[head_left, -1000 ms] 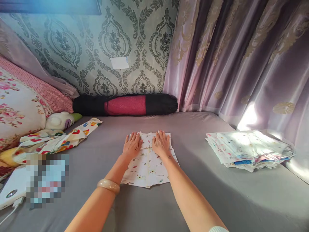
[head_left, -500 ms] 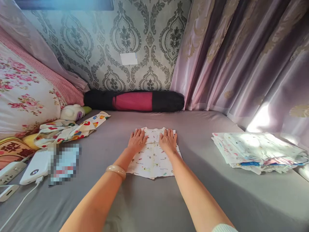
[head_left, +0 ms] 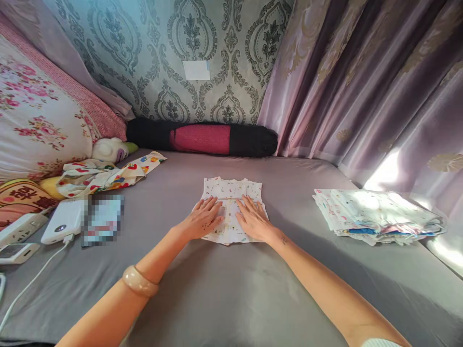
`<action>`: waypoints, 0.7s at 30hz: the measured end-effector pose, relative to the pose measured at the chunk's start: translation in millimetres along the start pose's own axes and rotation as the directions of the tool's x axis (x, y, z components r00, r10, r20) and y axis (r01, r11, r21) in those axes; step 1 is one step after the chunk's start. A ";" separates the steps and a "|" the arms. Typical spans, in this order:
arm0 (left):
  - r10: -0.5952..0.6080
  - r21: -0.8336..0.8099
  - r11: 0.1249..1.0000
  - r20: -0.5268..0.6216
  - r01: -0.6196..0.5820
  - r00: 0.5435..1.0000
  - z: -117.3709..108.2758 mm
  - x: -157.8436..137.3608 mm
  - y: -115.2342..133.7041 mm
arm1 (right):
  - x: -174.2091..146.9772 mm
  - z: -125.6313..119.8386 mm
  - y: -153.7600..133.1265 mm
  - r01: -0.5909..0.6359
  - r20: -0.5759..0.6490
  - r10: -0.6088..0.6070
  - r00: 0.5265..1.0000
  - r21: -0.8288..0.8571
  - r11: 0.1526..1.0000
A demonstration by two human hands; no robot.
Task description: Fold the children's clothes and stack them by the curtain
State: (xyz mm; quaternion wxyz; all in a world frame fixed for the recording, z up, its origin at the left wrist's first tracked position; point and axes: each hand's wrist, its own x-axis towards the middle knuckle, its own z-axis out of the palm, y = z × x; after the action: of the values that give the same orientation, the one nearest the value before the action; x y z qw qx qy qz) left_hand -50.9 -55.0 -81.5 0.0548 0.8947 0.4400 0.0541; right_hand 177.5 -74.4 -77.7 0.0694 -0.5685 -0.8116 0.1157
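A small white printed garment [head_left: 231, 189], which looks like a child's top, lies flat on the grey bed sheet [head_left: 231, 294]. On its left half rests my left hand [head_left: 203, 219], palm down with the fingers stretched out. My right hand [head_left: 253, 218] lies the same way on the right half, fingers spread. Between the hands the middle of the cloth shows, and its upper edge is uncovered. Neither hand grips the fabric. A beige bangle [head_left: 140, 281] circles my left forearm.
A stack of folded clothes [head_left: 379, 212] lies at the right. Along the wall runs a black and pink bolster-shaped bag [head_left: 200, 139]. At the left are a patterned cloth [head_left: 119, 177], a white power bank [head_left: 63, 221] with a cable, a power strip [head_left: 23, 230] and a floral pillow [head_left: 39, 111].
Both hands have slid down the garment from its upper part toward me, uncovering the top edge. The camera view has tilted downward slightly.
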 end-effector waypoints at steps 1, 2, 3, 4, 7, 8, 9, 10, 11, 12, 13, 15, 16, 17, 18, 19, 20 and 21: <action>0.000 -0.018 1.000 0.025 0.001 1.000 -1.6 -5.2 3.8 | -6.0 -0.1 -1.9 0.017 0.010 -0.017 1.000 -0.001 1.000; 0.002 -0.036 0.999 0.048 0.000 0.999 -2.7 -9.4 7.6 | -11.0 -0.4 -4.0 0.028 0.022 -0.028 0.999 0.000 1.000; 0.007 -0.053 0.999 0.065 -0.004 0.998 -3.1 -12.6 11.1 | -14.9 -0.8 -6.1 0.037 0.035 -0.038 0.999 0.002 0.999; 0.015 -0.068 0.998 0.078 -0.009 0.997 -2.9 -15.0 14.1 | -18.1 -1.1 -8.3 0.046 0.049 -0.046 0.998 0.007 0.999; 0.030 -0.087 0.996 0.091 -0.022 0.995 0.3 -18.9 20.2 | -24.5 0.8 -14.5 0.061 0.075 -0.063 0.995 0.022 0.998; 0.028 -0.086 0.996 0.092 -0.020 0.995 1.5 -19.5 21.2 | -25.9 2.3 -16.1 0.062 0.071 -0.063 0.995 0.021 0.998; 0.024 -0.084 0.996 0.089 -0.017 0.996 2.5 -20.0 21.8 | -26.9 4.0 -17.2 0.062 0.063 -0.063 0.996 0.016 0.998; 0.023 -0.084 0.996 0.084 -0.016 0.996 3.1 -20.4 22.0 | -27.6 5.8 -17.9 0.061 0.051 -0.061 0.997 0.008 0.998; 0.023 -0.087 0.996 0.074 -0.017 0.997 3.4 -20.7 22.0 | -28.0 7.4 -18.2 0.060 0.039 -0.060 0.997 0.001 0.998; 0.025 -0.093 0.995 0.061 -0.020 0.998 3.4 -21.0 21.7 | -28.1 8.6 -18.2 0.060 0.029 -0.060 0.998 -0.003 0.998; 0.027 -0.102 0.994 0.045 -0.023 0.999 3.3 -21.2 21.0 | -28.1 9.3 -17.8 0.061 0.025 -0.061 0.998 -0.002 0.998; 0.022 -0.128 0.992 -0.003 -0.022 1.000 3.5 -21.8 18.1 | -28.1 9.2 -16.4 0.063 0.023 -0.063 0.998 0.014 0.998; 0.013 -0.144 0.989 -0.033 -0.018 0.999 4.0 -22.3 15.7 | -28.2 8.5 -15.5 0.066 0.025 -0.066 0.997 0.028 0.997; -0.001 -0.160 0.987 -0.066 -0.009 0.998 4.8 -22.8 12.5 | -28.5 7.4 -14.5 0.069 0.030 -0.070 0.997 0.046 0.997; -0.025 -0.174 0.985 -0.103 0.006 0.994 5.7 -23.6 8.6 | -28.9 6.0 -13.2 0.072 0.036 -0.074 0.997 0.068 0.995; -0.056 -0.185 0.982 -0.140 0.030 0.989 6.6 -24.5 4.2 | -29.4 4.3 -11.8 0.073 0.043 -0.077 0.996 0.093 0.993; -0.093 -0.192 0.980 -0.176 0.059 0.980 7.5 -25.7 -0.6 | -29.9 2.3 -10.2 0.075 0.046 -0.081 0.996 0.120 0.990; -0.135 -0.199 0.976 -0.209 0.093 0.969 8.1 -27.1 -5.5 | -30.3 0.0 -8.1 0.078 0.041 -0.085 0.996 0.151 0.985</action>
State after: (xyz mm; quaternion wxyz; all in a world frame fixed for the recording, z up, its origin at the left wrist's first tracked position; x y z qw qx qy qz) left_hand -70.4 -73.6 -91.6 0.0924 0.8471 0.4872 0.1913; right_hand 180.6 -105.5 -74.9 0.0972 -0.5250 -0.8247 0.1862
